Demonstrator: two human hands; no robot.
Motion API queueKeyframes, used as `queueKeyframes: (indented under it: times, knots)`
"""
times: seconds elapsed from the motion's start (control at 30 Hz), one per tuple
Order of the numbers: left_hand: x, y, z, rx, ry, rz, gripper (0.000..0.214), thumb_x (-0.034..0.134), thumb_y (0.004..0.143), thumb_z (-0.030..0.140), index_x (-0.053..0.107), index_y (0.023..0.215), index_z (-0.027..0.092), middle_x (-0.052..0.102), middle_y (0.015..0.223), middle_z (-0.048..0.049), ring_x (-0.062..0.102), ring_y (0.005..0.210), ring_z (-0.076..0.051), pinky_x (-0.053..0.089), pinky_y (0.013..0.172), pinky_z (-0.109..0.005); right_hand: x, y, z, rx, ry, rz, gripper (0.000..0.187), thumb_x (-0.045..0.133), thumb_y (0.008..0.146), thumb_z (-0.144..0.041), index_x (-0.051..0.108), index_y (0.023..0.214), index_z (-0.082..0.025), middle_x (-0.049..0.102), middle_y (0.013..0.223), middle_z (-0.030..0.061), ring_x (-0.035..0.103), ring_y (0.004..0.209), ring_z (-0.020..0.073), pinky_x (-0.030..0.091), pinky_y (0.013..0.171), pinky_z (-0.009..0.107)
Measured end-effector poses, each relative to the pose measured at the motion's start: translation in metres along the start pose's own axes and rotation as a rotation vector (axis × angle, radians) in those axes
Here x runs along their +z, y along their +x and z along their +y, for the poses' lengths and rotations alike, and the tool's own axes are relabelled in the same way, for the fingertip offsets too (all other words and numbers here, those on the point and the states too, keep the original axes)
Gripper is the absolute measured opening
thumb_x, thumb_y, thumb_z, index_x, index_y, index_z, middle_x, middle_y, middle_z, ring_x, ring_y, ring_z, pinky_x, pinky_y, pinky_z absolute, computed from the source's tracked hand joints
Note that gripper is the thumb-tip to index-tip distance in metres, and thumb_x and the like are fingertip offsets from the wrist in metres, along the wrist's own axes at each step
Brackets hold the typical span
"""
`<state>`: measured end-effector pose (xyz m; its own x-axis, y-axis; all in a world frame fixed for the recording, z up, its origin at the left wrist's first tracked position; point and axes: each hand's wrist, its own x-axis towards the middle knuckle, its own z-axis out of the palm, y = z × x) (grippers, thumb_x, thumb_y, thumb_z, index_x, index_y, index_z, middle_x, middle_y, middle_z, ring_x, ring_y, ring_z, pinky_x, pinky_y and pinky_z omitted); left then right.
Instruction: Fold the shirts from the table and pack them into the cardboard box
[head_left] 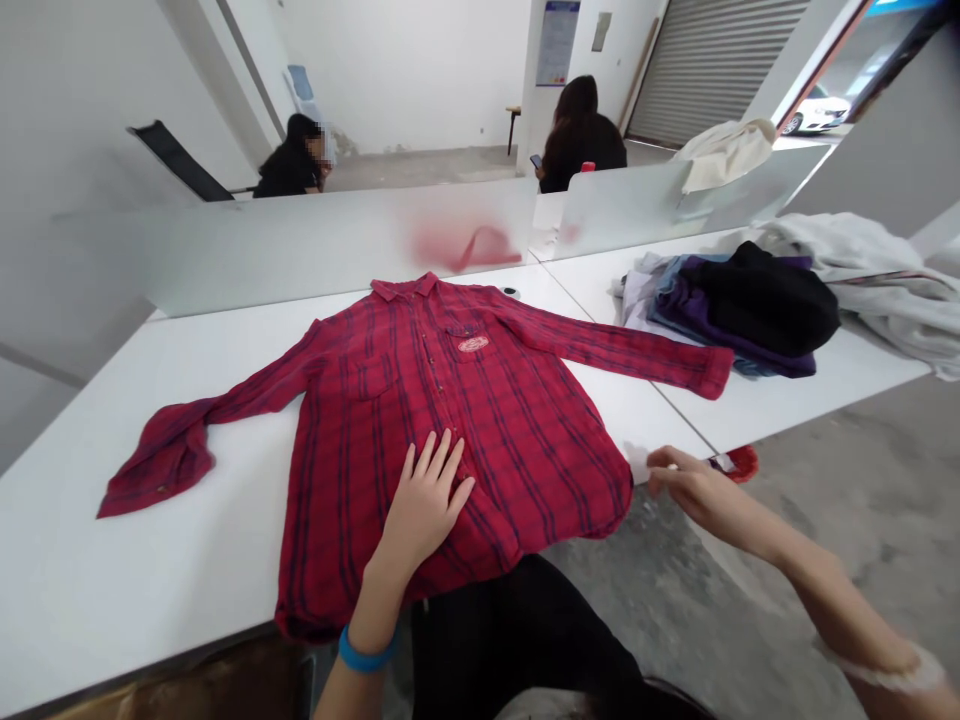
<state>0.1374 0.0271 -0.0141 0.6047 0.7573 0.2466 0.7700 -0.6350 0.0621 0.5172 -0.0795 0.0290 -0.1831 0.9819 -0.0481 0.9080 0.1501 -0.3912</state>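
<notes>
Red plaid flannel shirt lies front-up and buttoned on the white tabletop. Both sleeves are spread out, the collar is on the far side, and the hem hangs over the near edge. Left hand, blue wristband, rests flat on the lower front, palm down, fingers splayed, gripping nothing. Right hand is just beside the shirt's right hem corner, fingers curled; can't tell if it pinches anything. Pile of black, purple and blue clothes sits well to the right. Frosted divider panel stands behind.

left hand lies flat on the red plaid shirt; right hand at table corner.
</notes>
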Motion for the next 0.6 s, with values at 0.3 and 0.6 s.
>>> queueKeyframes:
  times: [0.3, 0.6]
  knots:
    - [-0.003, 0.001, 0.001, 0.002, -0.004, -0.025, 0.054, 0.032, 0.095, 0.041, 0.041, 0.141, 0.013, 0.036, 0.148, -0.0137, 0.029, 0.139, -0.032, 0.029, 0.109, -0.056, 0.076, -0.018, -0.047, 0.318, 0.904, 0.066, 0.049, 0.06, 0.08, -0.053, 0.062, 0.114, -0.018, 0.064, 0.119, 0.0111, 0.058, 0.113, 0.0275, 0.044, 0.1, 0.043]
    - [-0.003, 0.001, 0.001, -0.01, 0.028, -0.039, 0.055, 0.031, 0.096, 0.042, 0.039, 0.142, 0.014, 0.035, 0.149, -0.0117, 0.029, 0.139, -0.031, 0.03, 0.11, -0.054, 0.084, -0.038, -0.031, 0.465, 1.4, 0.174, 0.03, 0.064, 0.074, -0.05, 0.062, 0.08, -0.021, 0.06, 0.062, 0.0011, 0.056, 0.058, 0.0174, 0.049, 0.062, 0.032]
